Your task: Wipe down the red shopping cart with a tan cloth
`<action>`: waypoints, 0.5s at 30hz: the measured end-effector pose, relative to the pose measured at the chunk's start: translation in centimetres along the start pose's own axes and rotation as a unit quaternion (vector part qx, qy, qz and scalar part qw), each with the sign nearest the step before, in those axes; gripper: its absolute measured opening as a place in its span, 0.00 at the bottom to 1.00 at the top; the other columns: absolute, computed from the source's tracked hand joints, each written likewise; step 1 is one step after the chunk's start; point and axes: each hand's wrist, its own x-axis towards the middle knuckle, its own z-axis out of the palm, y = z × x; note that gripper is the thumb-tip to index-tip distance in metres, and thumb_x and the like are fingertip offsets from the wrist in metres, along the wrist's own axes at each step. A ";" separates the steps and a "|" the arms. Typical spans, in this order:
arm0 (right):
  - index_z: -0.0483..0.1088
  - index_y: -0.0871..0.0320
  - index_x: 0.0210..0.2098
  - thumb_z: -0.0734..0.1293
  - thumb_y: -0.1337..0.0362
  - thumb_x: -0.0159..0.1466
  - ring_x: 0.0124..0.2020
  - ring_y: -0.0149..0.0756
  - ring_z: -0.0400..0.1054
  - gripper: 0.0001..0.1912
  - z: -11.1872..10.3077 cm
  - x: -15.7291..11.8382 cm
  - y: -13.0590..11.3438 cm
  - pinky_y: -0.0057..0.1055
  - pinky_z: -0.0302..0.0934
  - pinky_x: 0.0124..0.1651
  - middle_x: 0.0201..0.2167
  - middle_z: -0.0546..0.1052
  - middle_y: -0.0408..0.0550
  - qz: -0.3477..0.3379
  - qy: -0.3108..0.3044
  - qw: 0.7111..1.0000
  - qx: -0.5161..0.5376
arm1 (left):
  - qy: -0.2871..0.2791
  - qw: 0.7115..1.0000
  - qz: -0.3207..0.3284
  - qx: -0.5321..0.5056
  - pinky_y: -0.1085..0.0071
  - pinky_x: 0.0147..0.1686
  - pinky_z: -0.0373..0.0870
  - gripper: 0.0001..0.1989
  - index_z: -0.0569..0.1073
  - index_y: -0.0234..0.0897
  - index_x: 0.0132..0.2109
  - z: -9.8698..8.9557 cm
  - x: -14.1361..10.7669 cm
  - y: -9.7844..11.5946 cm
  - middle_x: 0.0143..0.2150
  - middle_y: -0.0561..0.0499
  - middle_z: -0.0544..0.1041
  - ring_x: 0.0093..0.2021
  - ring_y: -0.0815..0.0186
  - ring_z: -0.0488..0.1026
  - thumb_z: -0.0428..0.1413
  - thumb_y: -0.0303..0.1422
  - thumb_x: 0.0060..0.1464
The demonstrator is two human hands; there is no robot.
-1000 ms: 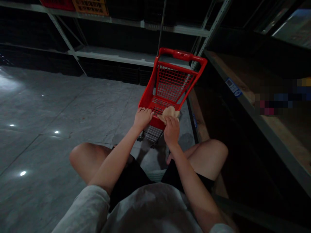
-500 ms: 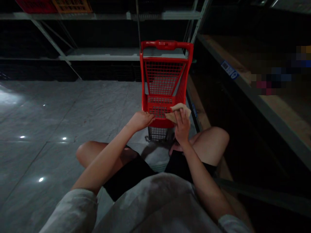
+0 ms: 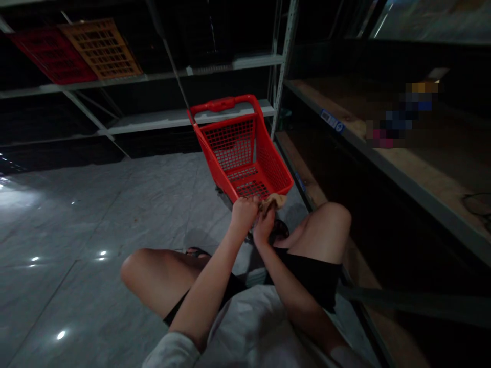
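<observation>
A red basket cart (image 3: pixel 245 148) stands on the floor in front of my knees, turned at an angle, its handle at the far side. My left hand (image 3: pixel 244 210) is closed over the cart's near rim. Just right of it, my right hand (image 3: pixel 264 225) grips a crumpled beige cloth (image 3: pixel 276 201) at the near corner of the rim. The two hands are close together, and the cloth lies partly between them. Inside, the basket shows its bare grid floor.
Behind the cart runs a metal shelf (image 3: pixel 164 118), with a red crate (image 3: pixel 57 56) and an orange crate (image 3: pixel 102 48) higher up at the left. A long wooden shelf with a grey edge (image 3: pixel 368 153) lies to the right. Tiled floor (image 3: pixel 153 204) spreads to the left.
The cart has swung round, its handle now further left and its near end further right. My left hand has moved right along with the rim, and my right hand has come down beside it with the cloth.
</observation>
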 end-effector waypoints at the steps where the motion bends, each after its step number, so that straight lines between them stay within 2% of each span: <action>1: 0.71 0.69 0.54 0.55 0.73 0.65 0.67 0.32 0.63 0.22 -1.0 1.1 0.5 0.35 0.59 0.67 0.59 0.76 0.62 0.011 0.034 0.999 -0.008 | -0.007 1.000 0.007 0.002 0.65 0.44 0.72 0.11 0.74 0.32 0.48 -0.2 -0.2 -0.1 0.41 0.37 0.82 0.44 0.56 0.81 0.47 0.29 0.70; 2: 0.70 0.67 0.56 0.56 0.72 0.65 0.68 0.37 0.62 0.23 -1.9 2.5 1.0 0.41 0.58 0.69 0.60 0.74 0.63 0.028 0.078 0.996 -0.021 | -0.016 1.000 0.018 0.004 0.65 0.44 0.72 0.12 0.74 0.32 0.48 -0.4 -0.3 -0.4 0.41 0.37 0.83 0.44 0.56 0.82 0.46 0.30 0.71; 4: 0.70 0.64 0.56 0.55 0.70 0.66 0.64 0.42 0.67 0.23 -3.2 5.4 2.0 0.47 0.61 0.67 0.56 0.76 0.62 0.060 0.142 0.987 -0.047 | -0.037 0.998 0.057 0.013 0.65 0.43 0.72 0.15 0.74 0.34 0.50 -0.7 -0.6 -0.9 0.41 0.37 0.83 0.43 0.55 0.82 0.44 0.34 0.72; 6: 0.70 0.63 0.55 0.53 0.68 0.67 0.56 0.43 0.72 0.23 -3.6 7.1 2.6 0.47 0.66 0.61 0.48 0.79 0.59 0.077 0.165 0.982 -0.054 | -0.058 0.992 0.106 0.027 0.63 0.41 0.73 0.18 0.74 0.35 0.52 -1.1 -0.6 -1.3 0.39 0.38 0.83 0.42 0.53 0.83 0.42 0.39 0.73; 7: 0.70 0.63 0.55 0.52 0.67 0.67 0.55 0.43 0.72 0.23 -3.5 7.1 2.6 0.47 0.67 0.60 0.47 0.79 0.59 0.080 0.170 0.981 -0.056 | -0.067 0.989 0.124 0.035 0.63 0.40 0.74 0.20 0.74 0.37 0.53 -1.3 -0.6 -1.5 0.39 0.39 0.83 0.41 0.53 0.83 0.42 0.41 0.73; 9: 0.69 0.63 0.57 0.52 0.65 0.69 0.57 0.44 0.71 0.23 -2.4 5.2 2.3 0.50 0.65 0.61 0.51 0.77 0.61 0.074 0.160 0.982 -0.062 | -0.078 0.987 0.136 0.045 0.62 0.38 0.74 0.22 0.74 0.39 0.55 -1.5 -0.4 -1.7 0.39 0.40 0.83 0.39 0.52 0.83 0.40 0.44 0.73; 13: 0.71 0.60 0.55 0.57 0.64 0.67 0.65 0.49 0.66 0.21 0.7 -2.9 1.2 0.56 0.61 0.66 0.58 0.74 0.64 0.045 0.087 0.993 -0.070 | -0.082 0.991 0.098 0.035 0.62 0.37 0.75 0.25 0.75 0.38 0.54 -1.6 0.1 -1.7 0.37 0.39 0.83 0.39 0.51 0.83 0.37 0.44 0.73; 15: 0.72 0.58 0.54 0.59 0.66 0.64 0.65 0.50 0.66 0.20 1.5 -5.3 1.0 0.57 0.61 0.66 0.59 0.75 0.62 0.034 0.061 0.995 -0.064 | -0.075 0.993 0.084 0.027 0.63 0.38 0.74 0.26 0.76 0.37 0.53 -1.5 0.1 -1.9 0.37 0.38 0.83 0.40 0.51 0.83 0.37 0.44 0.73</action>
